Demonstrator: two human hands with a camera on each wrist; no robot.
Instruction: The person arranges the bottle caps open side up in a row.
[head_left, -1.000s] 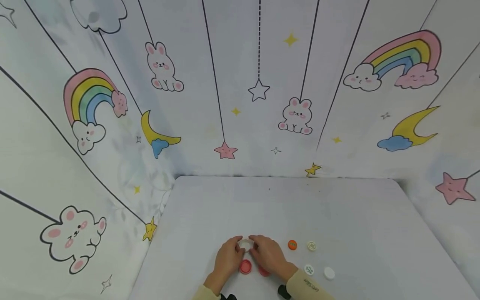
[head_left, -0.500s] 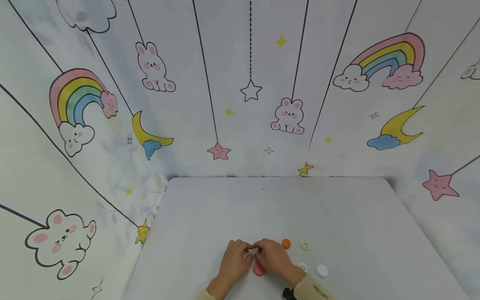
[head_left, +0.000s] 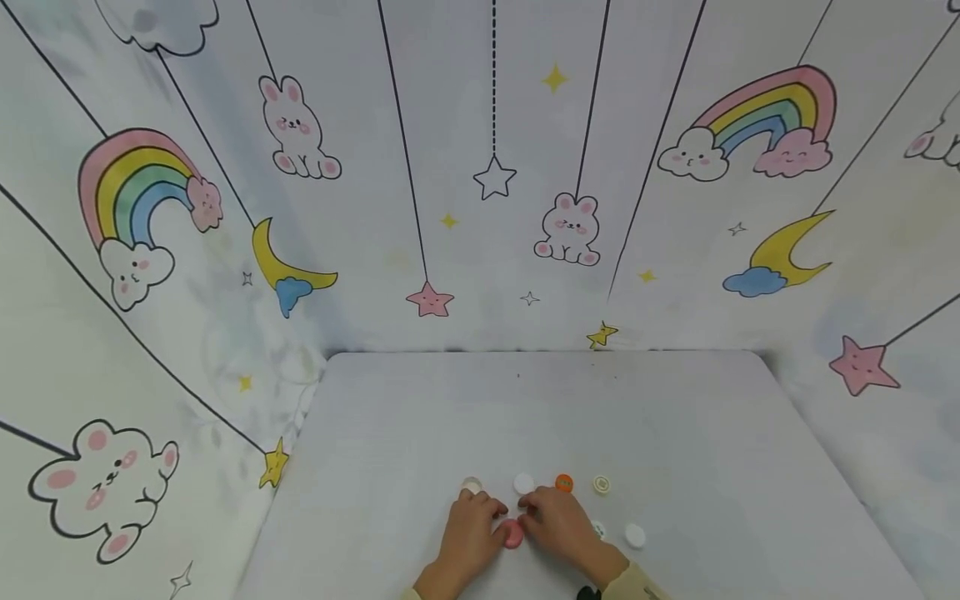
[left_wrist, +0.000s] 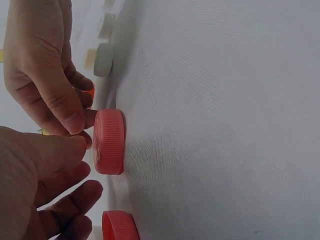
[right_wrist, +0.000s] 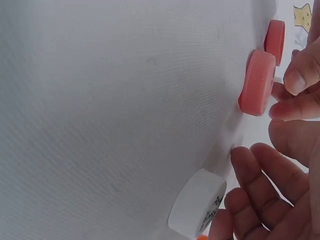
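My left hand and right hand meet around a red bottle cap. In the left wrist view this ridged cap lies flat on the white table. The left thumb is right at its edge in the head view, and the right fingertips are close on its other side. The fingers are loosely bent, not closed round it. A second red cap lies beside the left hand, hidden under it in the head view. Just beyond the fingers are a cream cap and a white cap.
An orange cap and a cream ringed cap lie behind the right hand. To its right are a white cap with a green print and a plain white cap. Fabric with cartoon drawings surrounds the table.
Both hands have left the cream cap and drawn nearer to the body, to the red cap. The cream cap and a white cap now show beyond the fingers. The head view has shifted slightly.
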